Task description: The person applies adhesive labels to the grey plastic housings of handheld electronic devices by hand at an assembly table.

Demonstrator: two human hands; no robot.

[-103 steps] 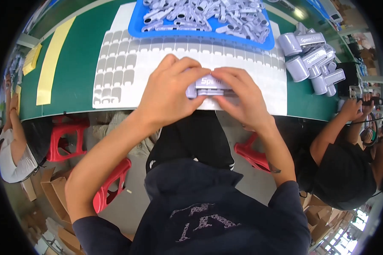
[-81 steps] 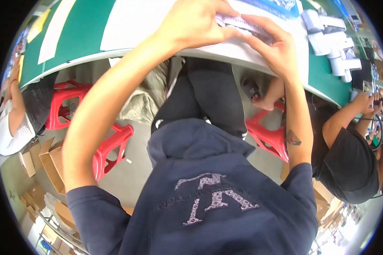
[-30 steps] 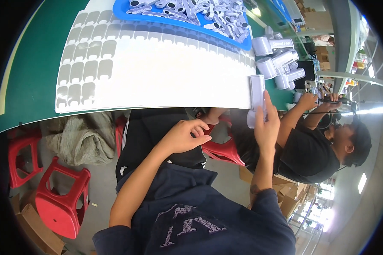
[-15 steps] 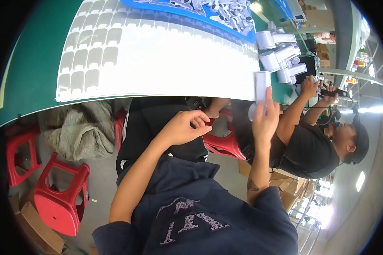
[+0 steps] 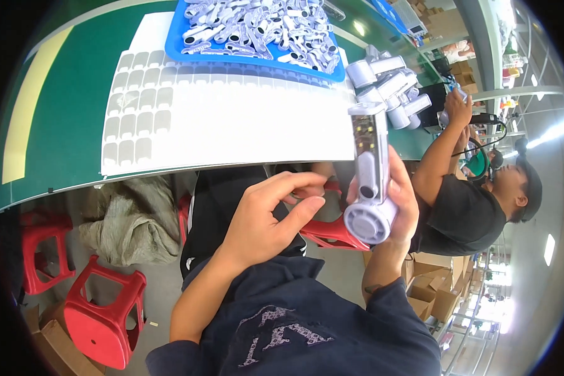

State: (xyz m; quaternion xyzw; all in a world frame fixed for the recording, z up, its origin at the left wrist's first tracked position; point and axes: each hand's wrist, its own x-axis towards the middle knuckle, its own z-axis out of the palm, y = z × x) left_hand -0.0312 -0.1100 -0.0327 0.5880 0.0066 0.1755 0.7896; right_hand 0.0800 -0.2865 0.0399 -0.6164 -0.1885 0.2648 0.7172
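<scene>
My right hand point(image 5: 400, 203) is wrapped round a pale lavender plastic device point(image 5: 368, 172), raised off the table's front edge. It has a round slotted end towards me and a long body with a clear window, through which small yellowish parts show. A small oval piece with a dark spot sits on its lower body. To its left, my left hand point(image 5: 266, 219) hovers in front of the table with fingers loosely bent, thumb apart, and nothing in it. Beyond the hands lies a white sheet point(image 5: 244, 125) with rows of grey rounded patches at its left and far side.
A blue tray point(image 5: 254, 61) heaped with small lavender parts rests on the sheet's far side. Similar devices point(image 5: 391, 81) are piled at the back right. A co-worker in black point(image 5: 467, 210) sits to the right. Red stools point(image 5: 103, 316) and a crumpled sack point(image 5: 135, 222) are at lower left.
My right hand has lifted the device from the table's edge towards me, its windowed side now showing. My left hand has moved slightly right, closer to it. The view has shifted, showing more tray.
</scene>
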